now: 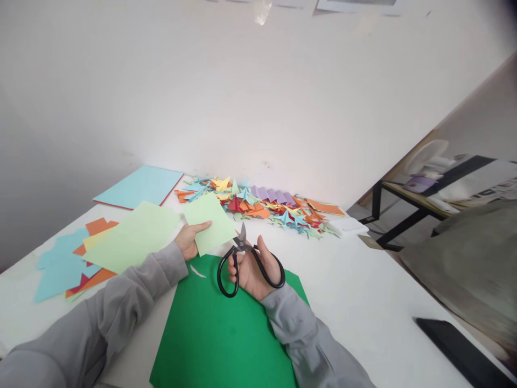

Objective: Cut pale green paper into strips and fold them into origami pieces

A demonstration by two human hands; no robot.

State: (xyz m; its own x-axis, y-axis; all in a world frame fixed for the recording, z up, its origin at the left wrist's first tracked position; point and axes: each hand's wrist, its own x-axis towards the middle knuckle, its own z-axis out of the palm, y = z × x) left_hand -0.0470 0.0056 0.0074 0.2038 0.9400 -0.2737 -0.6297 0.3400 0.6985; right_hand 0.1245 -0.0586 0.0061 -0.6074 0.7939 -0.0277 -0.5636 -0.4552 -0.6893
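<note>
My left hand (189,241) pinches a light green paper piece (209,222) by its left edge, thumb on top. In my right hand (256,272) is a pair of black-handled scissors (241,245), its blades apart and pointing away from me. The blades are at the paper's lower right corner; whether they touch it I cannot tell. Both hands are above a dark green sheet (226,328) on the table. A thin whitish strip (197,271) lies near that sheet's top left.
A larger light green sheet (133,237) covers part of a pile of coloured scraps (64,258) at left. Behind are a light blue sheet (139,186) and a long heap of folded paper shapes (258,205) along the wall. A black flat object (460,350) lies at right.
</note>
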